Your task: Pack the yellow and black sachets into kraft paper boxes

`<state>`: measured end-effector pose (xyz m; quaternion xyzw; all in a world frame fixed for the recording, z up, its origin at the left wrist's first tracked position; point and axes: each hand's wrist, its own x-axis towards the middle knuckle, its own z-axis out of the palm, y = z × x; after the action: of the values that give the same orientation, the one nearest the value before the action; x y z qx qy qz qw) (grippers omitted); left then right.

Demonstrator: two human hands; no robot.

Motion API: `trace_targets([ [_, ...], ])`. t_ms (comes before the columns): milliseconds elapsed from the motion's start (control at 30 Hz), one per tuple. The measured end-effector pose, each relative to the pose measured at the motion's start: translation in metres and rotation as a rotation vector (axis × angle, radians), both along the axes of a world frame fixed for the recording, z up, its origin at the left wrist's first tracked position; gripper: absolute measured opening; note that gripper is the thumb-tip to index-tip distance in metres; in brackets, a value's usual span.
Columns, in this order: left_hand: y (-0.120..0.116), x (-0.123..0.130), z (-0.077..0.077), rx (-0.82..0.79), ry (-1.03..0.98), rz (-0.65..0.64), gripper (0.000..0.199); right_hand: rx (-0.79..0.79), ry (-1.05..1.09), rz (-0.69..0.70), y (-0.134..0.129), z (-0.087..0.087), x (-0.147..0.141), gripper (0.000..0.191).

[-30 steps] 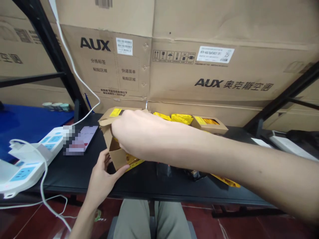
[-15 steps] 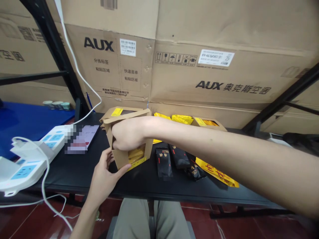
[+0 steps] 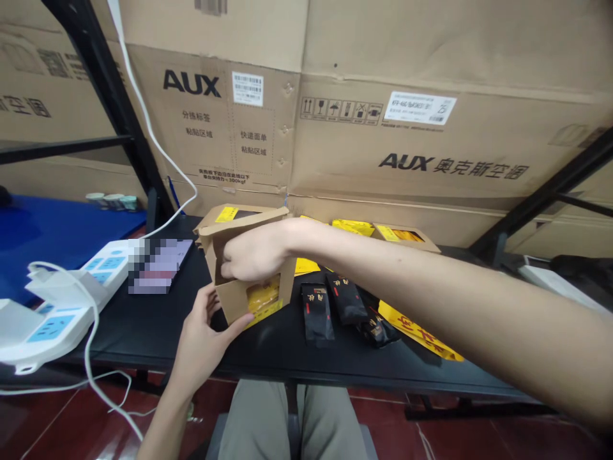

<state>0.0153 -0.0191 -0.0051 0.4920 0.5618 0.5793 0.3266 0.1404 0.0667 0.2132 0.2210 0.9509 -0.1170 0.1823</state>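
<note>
An open cardboard box with a window (image 3: 234, 303) is tilted on the black table, yellow packets (image 3: 263, 294) showing through its window. My left hand (image 3: 211, 332) grips the box's lower left edge, thumb along the front and fingers behind. My right hand (image 3: 253, 252) reaches into the opening with its fingers curled; the fingertips and anything they hold are hidden inside. Black packets (image 3: 317, 316) lie right of the box, beside a yellow packet (image 3: 419, 332) partly under my right forearm.
Behind are another windowed box (image 3: 405, 236) and yellow packets (image 3: 353, 226). At left lie a phone (image 3: 160, 265), a white power strip (image 3: 62, 326) with cables and a blue surface (image 3: 62, 243). Large cartons (image 3: 354, 153) stand behind the black table (image 3: 278, 358).
My right hand has shifted slightly right and up within the box opening. My left hand keeps its hold on the box. The camera view has moved a little.
</note>
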Motion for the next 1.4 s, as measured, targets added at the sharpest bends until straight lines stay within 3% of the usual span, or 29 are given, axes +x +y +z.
trace_targets([
  [133,0.000,0.000,-0.002,-0.005,-0.004,0.002,0.072,-0.177,0.310,-0.182,-0.010,0.026,0.041,0.028],
  [233,0.001,-0.001,-0.002,-0.017,0.002,-0.004,0.070,-0.308,0.621,-0.391,-0.012,0.032,0.084,0.026],
  [300,0.000,-0.001,-0.002,-0.026,0.006,0.002,0.068,-0.269,0.791,-0.501,-0.007,0.021,0.112,0.026],
  [400,-0.001,0.000,0.000,-0.050,0.000,0.022,0.068,-0.136,0.921,-0.649,0.011,-0.015,0.149,0.026],
  [500,-0.002,0.001,0.001,-0.082,-0.026,0.044,0.069,0.093,0.852,-0.825,0.034,-0.062,0.174,0.025],
  [600,-0.002,0.002,0.003,-0.100,-0.036,0.067,0.071,0.384,0.562,-0.957,0.050,-0.102,0.188,0.030],
  [767,-0.003,0.004,0.009,-0.125,-0.062,0.097,0.075,0.597,0.206,-0.942,0.060,-0.139,0.197,0.038],
  [1100,-0.005,0.005,0.002,-0.155,0.001,0.189,0.076,0.687,0.164,-0.911,0.055,-0.158,0.197,0.042],
  [1300,-0.008,0.010,0.005,-0.165,-0.009,0.218,0.070,0.709,0.350,-1.076,0.050,-0.157,0.201,0.040],
  [1400,-0.008,0.010,0.004,-0.167,-0.023,0.231,0.067,0.739,0.571,-1.135,0.047,-0.154,0.208,0.040],
])
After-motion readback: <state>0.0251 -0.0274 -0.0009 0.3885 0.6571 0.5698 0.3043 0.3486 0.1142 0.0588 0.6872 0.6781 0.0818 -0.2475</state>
